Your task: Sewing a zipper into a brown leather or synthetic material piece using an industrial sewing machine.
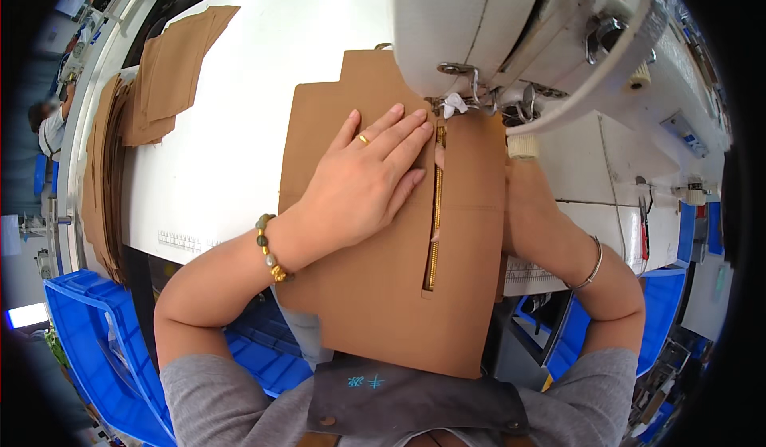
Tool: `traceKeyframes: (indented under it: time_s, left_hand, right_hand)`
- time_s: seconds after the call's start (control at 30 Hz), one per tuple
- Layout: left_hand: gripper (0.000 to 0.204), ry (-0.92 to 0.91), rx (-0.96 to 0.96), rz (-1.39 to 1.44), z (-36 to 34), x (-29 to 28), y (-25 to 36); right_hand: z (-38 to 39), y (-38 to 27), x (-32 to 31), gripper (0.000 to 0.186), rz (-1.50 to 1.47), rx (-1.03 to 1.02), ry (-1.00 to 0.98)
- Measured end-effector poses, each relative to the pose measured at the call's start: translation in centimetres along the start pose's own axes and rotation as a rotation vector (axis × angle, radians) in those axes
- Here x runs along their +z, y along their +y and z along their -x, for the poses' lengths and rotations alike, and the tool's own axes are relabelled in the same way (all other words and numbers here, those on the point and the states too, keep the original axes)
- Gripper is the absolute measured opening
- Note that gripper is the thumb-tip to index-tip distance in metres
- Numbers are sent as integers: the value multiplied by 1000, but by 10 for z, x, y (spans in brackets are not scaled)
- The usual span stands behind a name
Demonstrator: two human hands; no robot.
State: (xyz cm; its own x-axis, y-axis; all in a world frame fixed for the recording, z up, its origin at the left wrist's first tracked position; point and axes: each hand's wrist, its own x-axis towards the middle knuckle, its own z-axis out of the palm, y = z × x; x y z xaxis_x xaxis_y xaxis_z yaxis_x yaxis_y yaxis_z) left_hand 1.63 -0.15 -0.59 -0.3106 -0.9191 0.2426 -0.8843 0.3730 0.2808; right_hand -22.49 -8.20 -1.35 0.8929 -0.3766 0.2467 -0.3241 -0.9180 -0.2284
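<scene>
A large brown panel (383, 303) of fabric or leather lies under the sewing machine (463, 24) and hangs over the table edge toward me. A long narrow slot runs down it, with a gold-toothed zipper (433, 259) showing through. My left hand (363, 176) rests flat on the panel left of the slot, fingers stretched toward the presser foot (435, 108). My right hand (528, 207) reaches beneath the panel's right side. Bits of its fingers show through the slot, but most of them are hidden. A scrap of white material (454, 105) sits by the needle area.
Stacked brown pieces (104, 183) lie at the table's left edge, with more pieces (171, 72) behind. Blue bins (104, 343) stand below on both sides. Red-handled snips (644, 231) lie at the right. Another person (54, 124) sits far left.
</scene>
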Motion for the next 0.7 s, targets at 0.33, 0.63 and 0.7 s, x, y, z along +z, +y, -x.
traceKeyframes:
  time_s: [0.33,0.63,0.7]
  left_hand:
    - [48,22,17,-76,-2,6,-4]
    - [45,-6,33,-66,2,3,-3]
    - [45,3,28,-61,2,3,-2]
  right_hand:
    - [-1,1,1,60,-26,-4,42]
    - [-2,-3,-2,60,-12,1,61]
    - [-2,-3,-2,60,-2,24,23]
